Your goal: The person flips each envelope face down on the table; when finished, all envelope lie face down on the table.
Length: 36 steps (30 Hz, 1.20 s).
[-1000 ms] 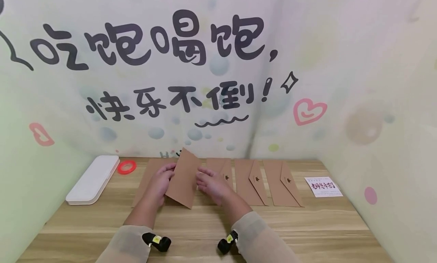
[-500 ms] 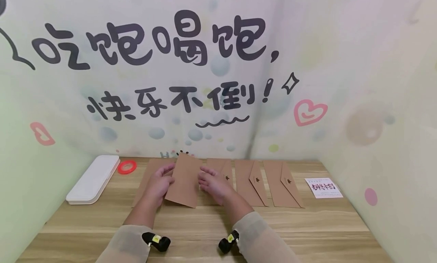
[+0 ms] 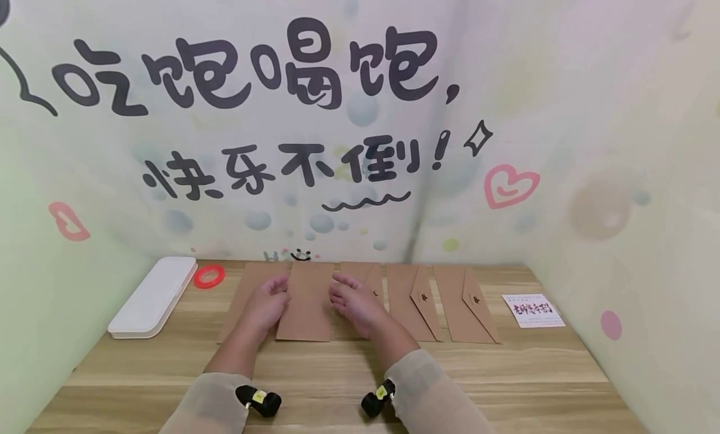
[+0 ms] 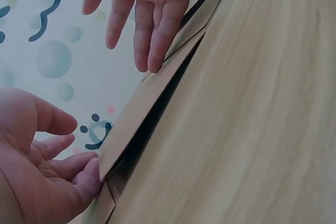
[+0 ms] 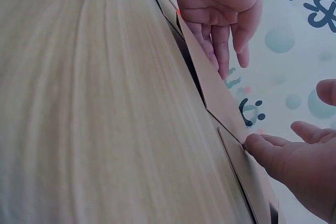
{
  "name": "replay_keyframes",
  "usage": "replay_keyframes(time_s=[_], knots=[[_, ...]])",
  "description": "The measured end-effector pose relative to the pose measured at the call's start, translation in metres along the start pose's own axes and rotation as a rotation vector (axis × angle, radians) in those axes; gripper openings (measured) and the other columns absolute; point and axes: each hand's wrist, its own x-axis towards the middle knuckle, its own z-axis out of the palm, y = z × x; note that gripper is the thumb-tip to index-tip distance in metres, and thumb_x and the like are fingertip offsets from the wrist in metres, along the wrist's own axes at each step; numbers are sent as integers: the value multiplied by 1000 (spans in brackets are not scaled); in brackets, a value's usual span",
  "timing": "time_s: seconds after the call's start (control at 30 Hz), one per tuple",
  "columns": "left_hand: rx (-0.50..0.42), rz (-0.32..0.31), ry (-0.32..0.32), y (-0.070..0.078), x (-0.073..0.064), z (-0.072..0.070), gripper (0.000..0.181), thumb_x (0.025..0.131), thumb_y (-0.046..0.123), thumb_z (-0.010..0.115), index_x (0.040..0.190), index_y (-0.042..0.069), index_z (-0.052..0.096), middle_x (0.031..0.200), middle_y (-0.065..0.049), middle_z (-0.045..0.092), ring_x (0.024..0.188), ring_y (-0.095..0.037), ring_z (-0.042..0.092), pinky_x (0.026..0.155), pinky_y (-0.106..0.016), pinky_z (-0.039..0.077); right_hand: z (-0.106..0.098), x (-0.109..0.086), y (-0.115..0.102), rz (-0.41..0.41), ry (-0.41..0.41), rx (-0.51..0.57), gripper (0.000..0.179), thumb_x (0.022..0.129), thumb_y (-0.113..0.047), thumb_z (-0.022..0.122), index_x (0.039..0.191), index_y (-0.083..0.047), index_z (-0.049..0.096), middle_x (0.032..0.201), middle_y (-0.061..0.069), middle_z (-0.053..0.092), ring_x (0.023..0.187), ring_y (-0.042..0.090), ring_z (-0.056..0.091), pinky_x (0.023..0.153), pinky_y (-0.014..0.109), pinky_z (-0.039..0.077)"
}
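Two envelopes are lying blank side up, likely done imo, three flap-up ones are probably waiting, left hand and right hand flanking a blank, fingers loosely parted.

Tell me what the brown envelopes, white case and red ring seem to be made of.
Brown envelopes: probably kraft paper, matte; plain brown, with thin edges and some folded flaps showing.
White case: likely hard plastic, smooth; evenly white, with rounded corners.
Red ring: perhaps plastic; bright, even colour, but too small to be sure.

Five envelopes — one each: card, case, ring
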Motion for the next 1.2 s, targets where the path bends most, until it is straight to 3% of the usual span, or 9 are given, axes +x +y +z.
replay_keyframes(time_s=[0.23, 0.37, 0.6, 0.87, 1.2], knots=[[42, 23, 64, 8, -6, 5, 56, 105, 13, 51, 160, 6, 45, 168, -17, 44, 157, -37, 40, 128, -55, 38, 2, -5, -10, -67, 1, -1, 60, 112, -25, 52, 162, 4, 36, 169, 30, 37, 157, 47, 39, 130, 55, 34], [-43, 75, 68, 16, -9, 16, 53, 104, 8, 52, 157, 4, 48, 165, -17, 48, 150, -39, 48, 124, -55, 42, -3, -13, -25, -113, 20, -24, 56, 113, -26, 51, 161, 2, 40, 166, 27, 44, 155, 46, 42, 128, 56, 38], [-188, 105, 7, 26, -8, 45, 51, 102, 4, 53, 154, 4, 50, 163, -21, 48, 144, -40, 51, 114, -51, 48, -35, -29, -36, -106, 61, -127, 53, 113, -29, 51, 159, -5, 43, 162, 22, 50, 149, 43, 50, 125, 57, 43], [-240, 111, 37, 33, -2, 73, 43, 104, 7, 54, 147, 5, 56, 158, -19, 54, 139, -38, 55, 113, -54, 48, -77, -34, -36, -97, 158, -157, 52, 113, -27, 51, 160, -6, 44, 161, 27, 50, 145, 46, 53, 123, 57, 45], [-273, 116, 79, 41, 2, 95, 42, 105, 10, 55, 146, 6, 58, 155, -16, 58, 142, -29, 54, 112, -46, 49, -103, -35, -36, -72, 208, -143, 55, 111, -30, 56, 160, -5, 44, 160, 27, 51, 144, 43, 56, 119, 50, 50]])
